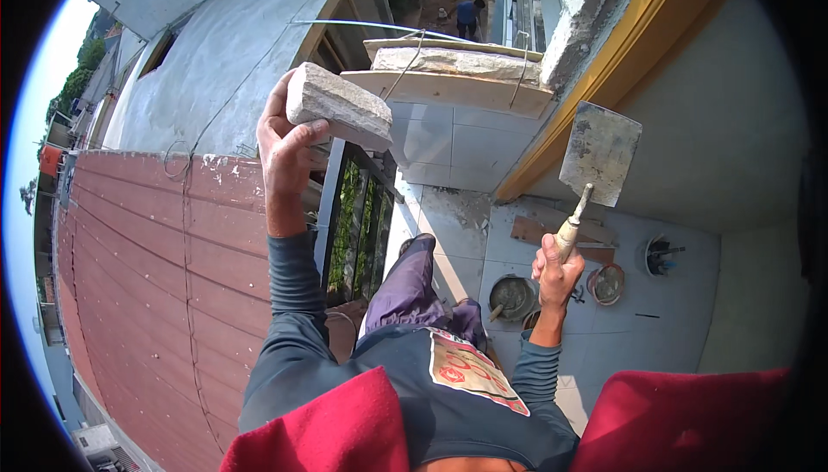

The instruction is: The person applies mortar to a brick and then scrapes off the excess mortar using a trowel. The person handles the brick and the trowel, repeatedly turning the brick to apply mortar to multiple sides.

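My left hand (pixel 289 144) is raised and closed around a pale, rough-faced brick (pixel 341 105), with the thumb along its lower edge. In my right hand (pixel 559 269) is the wooden handle of a trowel (pixel 601 154). Its flat, squarish metal blade points up and away from me, spotted with dried mortar and carrying no visible heap. Ahead, between the two hands, runs a low wall top with a whitish mortar layer (pixel 457 62) between two boards. Bent wire clamps (pixel 518 71) straddle those boards. The brick is held left of the layer's near end, apparently above the wall.
Below on the tiled floor (pixel 448 222) stand a bucket of mortar (pixel 512 298), a reddish bowl (pixel 606 284) and a white pail with tools (pixel 660 256). A yellow frame (pixel 595 75) rises at right. A dark railing (pixel 358 222) and a red-brown roof (pixel 164 273) lie left. Another person (pixel 468 17) bends far below.
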The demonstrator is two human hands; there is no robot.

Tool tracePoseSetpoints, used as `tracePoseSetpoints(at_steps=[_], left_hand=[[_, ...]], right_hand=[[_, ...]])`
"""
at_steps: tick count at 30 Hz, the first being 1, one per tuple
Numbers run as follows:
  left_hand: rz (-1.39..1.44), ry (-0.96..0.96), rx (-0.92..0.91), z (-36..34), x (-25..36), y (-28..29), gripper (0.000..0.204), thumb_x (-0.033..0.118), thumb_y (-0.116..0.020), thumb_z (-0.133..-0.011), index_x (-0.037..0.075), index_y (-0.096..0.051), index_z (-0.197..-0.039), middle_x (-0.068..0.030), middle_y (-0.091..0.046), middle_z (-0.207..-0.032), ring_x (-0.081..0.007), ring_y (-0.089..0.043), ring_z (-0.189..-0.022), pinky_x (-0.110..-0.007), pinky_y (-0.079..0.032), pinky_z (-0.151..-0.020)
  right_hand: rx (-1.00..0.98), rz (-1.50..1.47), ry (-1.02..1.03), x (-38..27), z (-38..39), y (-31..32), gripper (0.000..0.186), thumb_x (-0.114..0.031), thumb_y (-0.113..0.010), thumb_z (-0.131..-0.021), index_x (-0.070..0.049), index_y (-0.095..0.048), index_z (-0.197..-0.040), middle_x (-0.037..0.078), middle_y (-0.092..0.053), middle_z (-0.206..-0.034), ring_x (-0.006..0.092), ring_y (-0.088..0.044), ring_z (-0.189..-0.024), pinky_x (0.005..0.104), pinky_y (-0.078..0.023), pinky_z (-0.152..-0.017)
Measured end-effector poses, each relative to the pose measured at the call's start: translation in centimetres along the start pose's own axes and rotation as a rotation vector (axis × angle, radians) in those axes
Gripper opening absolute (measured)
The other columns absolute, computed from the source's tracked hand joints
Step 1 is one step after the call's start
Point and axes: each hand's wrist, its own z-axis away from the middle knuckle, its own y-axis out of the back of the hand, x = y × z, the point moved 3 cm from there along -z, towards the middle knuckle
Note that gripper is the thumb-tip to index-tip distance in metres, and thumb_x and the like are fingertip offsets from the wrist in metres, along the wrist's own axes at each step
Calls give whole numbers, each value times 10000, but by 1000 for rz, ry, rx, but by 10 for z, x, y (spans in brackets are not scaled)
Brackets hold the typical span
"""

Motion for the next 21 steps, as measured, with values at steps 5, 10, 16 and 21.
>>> tracePoseSetpoints(at_steps=[5, 10, 16, 21], left_hand=[[-78, -195, 43, -57, 32, 100, 850, 6, -761, -657, -70, -449, -1445, -169, -605, -1317, -278, -631, -1182, -392, -498, -1048], [-37, -108, -70, -117, -48, 164, 829, -33, -801, -654, -29, -493, -1424, -125, -628, -1292, -248, -628, -1184, -381, -521, -1029], [-87, 127, -351, -160, -140, 156, 872, 22, -898, -612, 32, -535, -1405, -95, -618, -1298, -217, -596, -1210, -398, -564, -997], [-1, 222, -422, -155, -189, 147, 928, 100, -940, -607, -10, -503, -1418, -133, -589, -1338, -227, -560, -1264, -396, -476, -1086]], right_hand=[[-8, 52, 91, -24, 12, -27, 294, -270, -724, -962, -38, -571, -865, 5, -521, -604, 73, -470, -459, 229, -379, -408], [67, 65, 95, -3, 21, -59, 304, -290, -725, -958, -23, -583, -929, 6, -506, -644, 75, -474, -483, 226, -394, -403], [170, 104, 66, 7, -9, -111, 360, -366, -619, -1022, -49, -535, -873, 25, -490, -603, 105, -461, -442, 248, -381, -391], [214, 191, 35, 2, -31, -144, 366, -359, -634, -1013, -53, -510, -856, 29, -475, -614, 108, -455, -463, 248, -380, -409]])
